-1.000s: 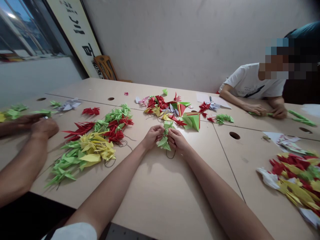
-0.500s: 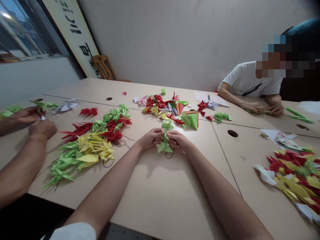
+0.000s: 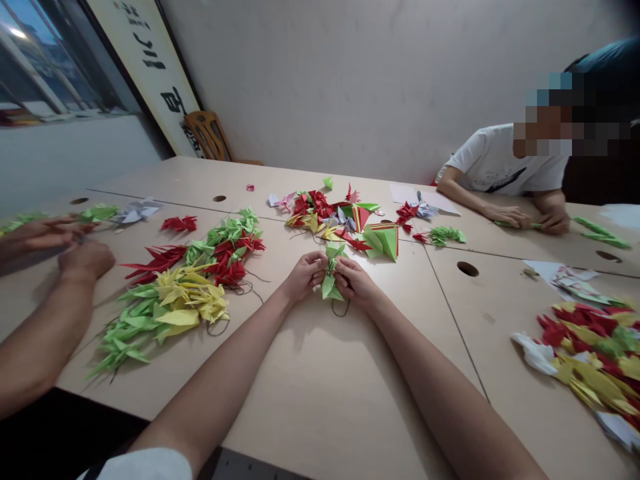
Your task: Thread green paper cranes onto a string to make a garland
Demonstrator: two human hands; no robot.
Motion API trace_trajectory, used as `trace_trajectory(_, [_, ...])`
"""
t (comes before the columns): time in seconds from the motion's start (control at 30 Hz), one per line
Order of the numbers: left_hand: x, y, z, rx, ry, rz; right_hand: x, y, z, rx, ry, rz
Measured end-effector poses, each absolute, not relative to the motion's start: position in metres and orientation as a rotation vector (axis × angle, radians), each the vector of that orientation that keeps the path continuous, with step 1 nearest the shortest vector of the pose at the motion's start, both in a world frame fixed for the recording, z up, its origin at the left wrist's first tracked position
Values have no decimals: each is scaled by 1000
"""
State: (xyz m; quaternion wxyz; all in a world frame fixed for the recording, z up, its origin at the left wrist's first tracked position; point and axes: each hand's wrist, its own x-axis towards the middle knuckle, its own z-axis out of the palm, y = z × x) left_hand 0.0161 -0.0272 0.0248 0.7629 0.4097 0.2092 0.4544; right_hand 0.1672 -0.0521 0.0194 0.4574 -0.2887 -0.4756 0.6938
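Note:
Folded green paper cranes hang between my two hands at the middle of the table, one stacked over another. My left hand pinches them from the left side with thumb and fingertips. On the opposite side my right hand also has its fingers closed on the green paper. A dark thread curls out below the lowest crane. Exactly which fold each fingertip grips is hidden.
Left of my arm lie strung yellow cranes, with green and red ones around them. Ahead is a mixed pile of red cranes beside green paper sheets. A co-worker's hand works at left; another person sits at right.
The green paper between my hands has turned slightly, and its lower part looks narrower. My hands stay closed on it. The co-worker's hands at left have shifted a little.

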Motion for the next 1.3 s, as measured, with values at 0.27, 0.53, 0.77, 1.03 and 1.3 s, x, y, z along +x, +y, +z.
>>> trace_trajectory(0.27, [2, -25, 23, 885, 411, 596, 187, -51, 25, -686, -1278, 2018])
trace_trajectory(0.53, [15, -25, 23, 959, 433, 1021, 161, -53, 20, -686, -1119, 1687])
trace_trajectory(0.77, [1, -23, 25, 953, 429, 642, 180, -52, 23, -669, -1220, 1970])
trace_trajectory(1.03, [11, -22, 21, 947, 479, 953, 163, -51, 15, -732, -1110, 1656])
trace_trajectory(1.3, [-5, -18, 26, 971, 479, 561, 179, -51, 19, -744, -1262, 1880])
